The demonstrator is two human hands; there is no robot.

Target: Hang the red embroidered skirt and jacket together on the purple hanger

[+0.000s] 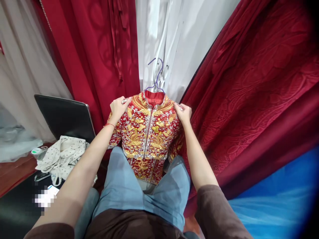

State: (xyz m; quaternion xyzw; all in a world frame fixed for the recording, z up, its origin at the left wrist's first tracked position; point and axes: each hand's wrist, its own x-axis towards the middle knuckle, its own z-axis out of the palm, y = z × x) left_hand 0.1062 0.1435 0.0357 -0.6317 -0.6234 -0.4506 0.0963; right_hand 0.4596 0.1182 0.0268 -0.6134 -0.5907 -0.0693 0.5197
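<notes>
A red jacket (149, 129) with gold and silver embroidery hangs upright in front of my knees, its front opening running down the middle. A purple wire hanger (156, 79) sits inside its collar, the hook sticking up free above it. My left hand (119, 108) is closed round the jacket's shoulder on the left side. On the opposite shoulder, my right hand (183, 113) grips the cloth in the same way. Below the jacket's hem shows a matching embroidered red piece (146, 168), partly between my legs.
Red curtains (87, 49) hang behind on the left, and dark red patterned fabric (256, 83) on the right. White straps (165, 36) dangle behind the hanger. To the left are a black chair (66, 116) and a spotted cloth bag (62, 154). Blue tulle (279, 192) lies at lower right.
</notes>
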